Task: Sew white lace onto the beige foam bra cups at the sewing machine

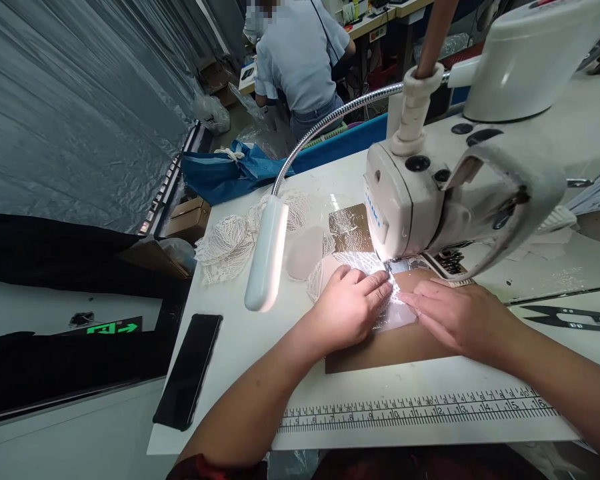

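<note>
White lace fabric [394, 313] lies under the needle area of the sewing machine [395, 207], over a brown sheet [380, 353]. My left hand [353, 307] rests on the lace just left of the needle, palm down, its fingers stretched forward and holding nothing. On the other side, my right hand [445, 310] is at the lace's right edge, fingers pressed together with the fingertips on the fabric. More lace pieces [227, 243] and a pale oval pad [305, 253] lie to the left on the table.
A lamp [267, 257] on a bendable neck hangs over the table. A black phone [189, 370] lies at the left edge, thread snips [575, 319] at the right. A printed ruler [410, 412] runs along the front. A person [300, 57] sits beyond the table.
</note>
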A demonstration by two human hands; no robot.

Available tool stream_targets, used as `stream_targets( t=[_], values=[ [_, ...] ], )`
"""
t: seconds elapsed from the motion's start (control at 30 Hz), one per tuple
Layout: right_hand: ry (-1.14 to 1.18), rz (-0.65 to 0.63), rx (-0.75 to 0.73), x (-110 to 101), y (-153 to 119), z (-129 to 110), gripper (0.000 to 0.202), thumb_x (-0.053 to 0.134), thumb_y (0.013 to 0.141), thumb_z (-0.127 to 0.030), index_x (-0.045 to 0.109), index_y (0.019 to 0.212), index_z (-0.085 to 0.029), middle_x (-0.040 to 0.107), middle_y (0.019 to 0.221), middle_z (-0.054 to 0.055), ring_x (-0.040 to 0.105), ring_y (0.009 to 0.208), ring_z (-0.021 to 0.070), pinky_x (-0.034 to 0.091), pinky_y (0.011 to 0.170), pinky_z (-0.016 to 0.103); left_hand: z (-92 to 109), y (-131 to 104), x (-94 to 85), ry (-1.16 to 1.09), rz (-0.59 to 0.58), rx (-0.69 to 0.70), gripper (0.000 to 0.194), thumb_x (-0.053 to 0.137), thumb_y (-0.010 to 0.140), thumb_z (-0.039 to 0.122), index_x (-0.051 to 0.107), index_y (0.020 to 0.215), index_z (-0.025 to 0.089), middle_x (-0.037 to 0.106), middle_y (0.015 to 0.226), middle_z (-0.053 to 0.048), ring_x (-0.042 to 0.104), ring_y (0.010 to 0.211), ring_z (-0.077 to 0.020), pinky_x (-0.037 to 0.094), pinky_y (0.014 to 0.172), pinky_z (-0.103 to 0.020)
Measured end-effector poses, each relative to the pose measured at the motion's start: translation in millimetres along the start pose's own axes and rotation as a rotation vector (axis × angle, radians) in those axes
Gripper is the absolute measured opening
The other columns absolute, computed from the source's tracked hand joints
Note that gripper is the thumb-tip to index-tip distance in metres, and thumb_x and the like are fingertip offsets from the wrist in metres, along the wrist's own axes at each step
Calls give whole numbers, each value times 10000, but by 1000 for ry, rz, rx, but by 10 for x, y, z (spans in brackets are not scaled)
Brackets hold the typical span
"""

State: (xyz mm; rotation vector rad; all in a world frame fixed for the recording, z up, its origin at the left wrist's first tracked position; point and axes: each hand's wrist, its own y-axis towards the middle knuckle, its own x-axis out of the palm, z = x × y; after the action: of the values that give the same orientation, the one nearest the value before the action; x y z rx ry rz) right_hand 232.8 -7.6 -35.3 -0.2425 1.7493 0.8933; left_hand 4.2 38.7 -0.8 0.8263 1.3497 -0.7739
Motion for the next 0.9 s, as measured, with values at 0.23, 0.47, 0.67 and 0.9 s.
stream_targets(
  t=[0.23,0.47,0.67,0.9],
  values=[
    [-173,-15,32,-38,85,-66,337,441,852,-97,681,1081,-161,651,793,54,457,552,149,264,523,312,-83,28,10,33,-24,-37,452,441,905,191,539,1342,127,511,1442,-96,498,922,-249,384,887,-438],
    [-103,-20,-9,-3,18,-37,376,454,855,-87,645,1168,-169,649,818,44,490,604,150,278,549,307,-97,22,6,53,-18,-43,432,438,913,173,542,1329,122,517,1436,-104,506,961,-253,368,899,-435],
    [17,-71,-1,0,-20,-15,372,442,866,-89,624,1179,-176,614,792,28,514,673,163,309,578,301,-119,16,33,44,1,-56,426,438,914,154,538,1328,144,528,1427,-86,508,967,-242,357,917,-432],
    [46,-76,48,-27,73,-39,338,429,896,-138,662,1139,-175,611,721,23,553,699,168,323,563,298,-172,26,53,32,32,-77,406,433,926,169,547,1315,155,580,1358,-104,515,950,-242,371,910,-432]
  ],
)
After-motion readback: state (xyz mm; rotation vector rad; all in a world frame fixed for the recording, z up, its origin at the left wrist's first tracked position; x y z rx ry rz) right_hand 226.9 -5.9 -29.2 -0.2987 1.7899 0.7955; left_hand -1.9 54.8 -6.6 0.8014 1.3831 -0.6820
